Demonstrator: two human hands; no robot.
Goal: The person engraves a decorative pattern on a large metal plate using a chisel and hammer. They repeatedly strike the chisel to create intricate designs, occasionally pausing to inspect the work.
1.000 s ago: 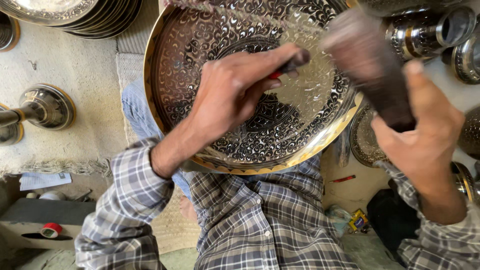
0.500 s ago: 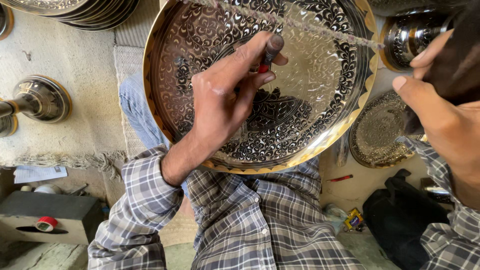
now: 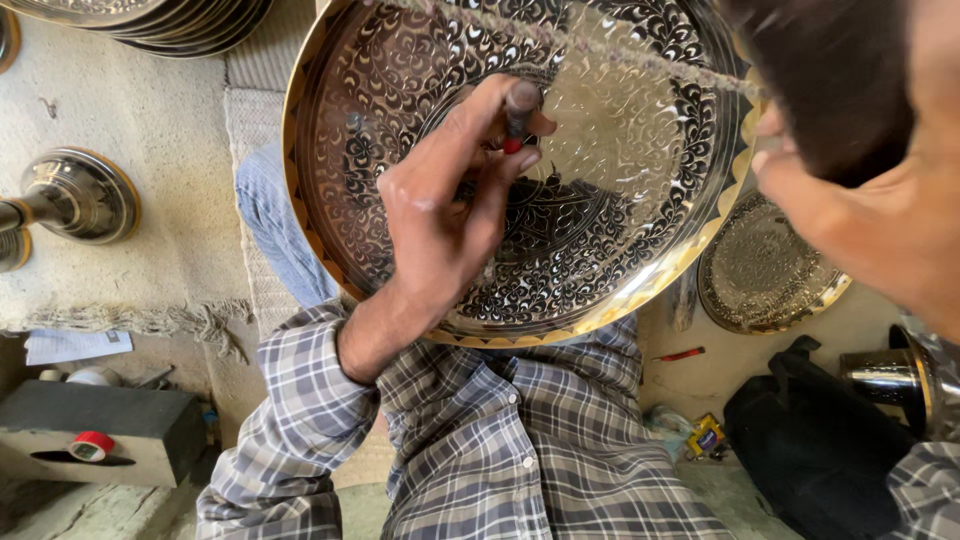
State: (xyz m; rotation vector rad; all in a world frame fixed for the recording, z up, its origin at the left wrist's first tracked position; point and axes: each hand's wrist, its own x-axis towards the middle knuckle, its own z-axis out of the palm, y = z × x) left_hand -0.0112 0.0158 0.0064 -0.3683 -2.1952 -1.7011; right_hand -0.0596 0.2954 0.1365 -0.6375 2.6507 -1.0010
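Observation:
A large round engraved metal tray (image 3: 322,262) with a gold-coloured rim rests tilted on my lap. My left hand (image 3: 445,215) lies on its patterned face and pinches a short dark chisel (image 3: 520,103) with a red band, tip down near the tray's centre. My right hand (image 3: 865,215) is raised close to the camera at the upper right, gripping a dark mallet (image 3: 830,85) that looks large and blurred. The mallet hides the tray's upper right edge. My plaid shirt sleeves show at the bottom.
A stack of metal plates (image 3: 150,20) sits at the top left, and a polished metal stand (image 3: 75,195) lies on the pale mat. A smaller engraved plate (image 3: 760,275), a black bag (image 3: 815,440) and a shiny vessel (image 3: 895,375) are at the right. A dark block carries red tape (image 3: 93,444).
My right hand has lifted the mallet up and to the right, nearer the camera. My left hand has shifted the chisel slightly on the tray's centre.

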